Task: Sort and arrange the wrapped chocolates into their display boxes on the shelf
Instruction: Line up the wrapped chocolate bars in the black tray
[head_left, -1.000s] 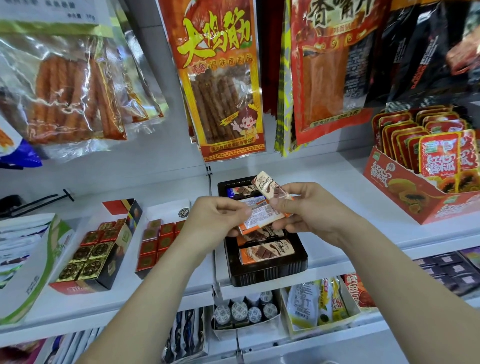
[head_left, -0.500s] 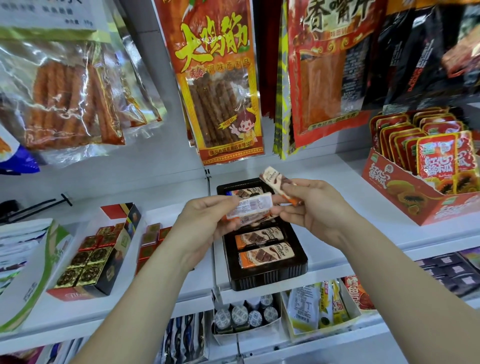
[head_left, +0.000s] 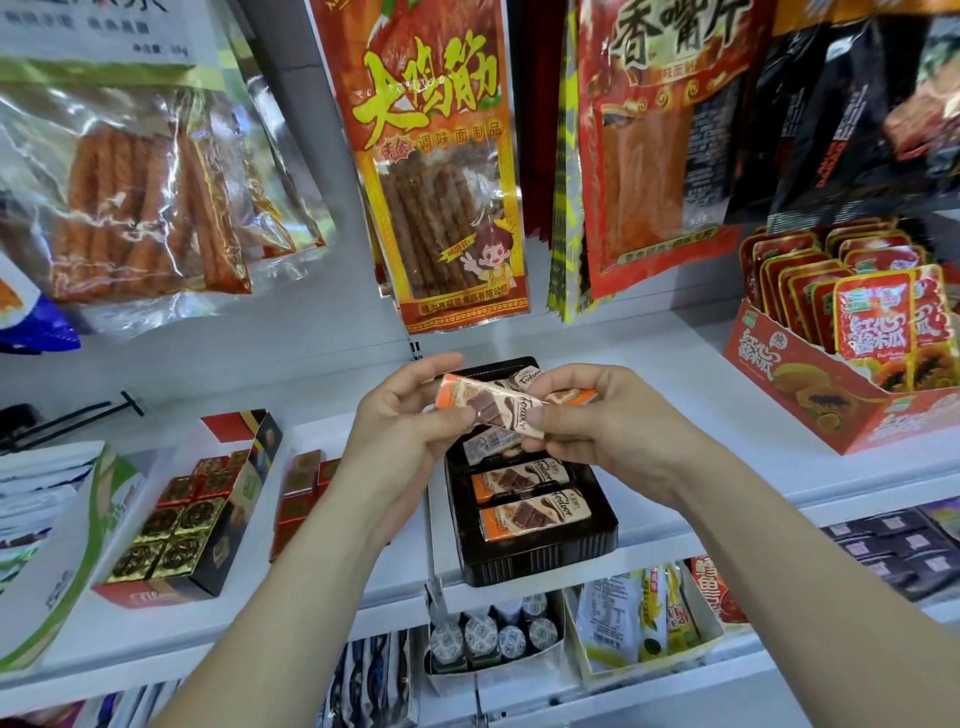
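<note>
Above a black display tray (head_left: 540, 564) on the white shelf, both hands share one orange-and-cream wrapped chocolate bar (head_left: 488, 406). My left hand (head_left: 400, 441) pinches its left end, my right hand (head_left: 597, 431) pinches its right end. My right hand also holds a second orange bar (head_left: 574, 396) behind its fingers. Two matching bars (head_left: 522, 480) lie face up in the tray, another lies face down under the hands, and one shows at the tray's far end. Left of it stand two boxes of red and gold foil squares (head_left: 176, 525).
A red papaya snack carton (head_left: 810, 410) stands on the shelf at the right. Large snack bags (head_left: 441, 171) hang from the back wall above the tray. A white and green bag (head_left: 47, 551) leans at the far left. Small jars and packets fill the shelf below.
The bar in my left hand has been turned from its pale back side to face up, and my right hand now pinches its other end. Both hands rose slightly.
</note>
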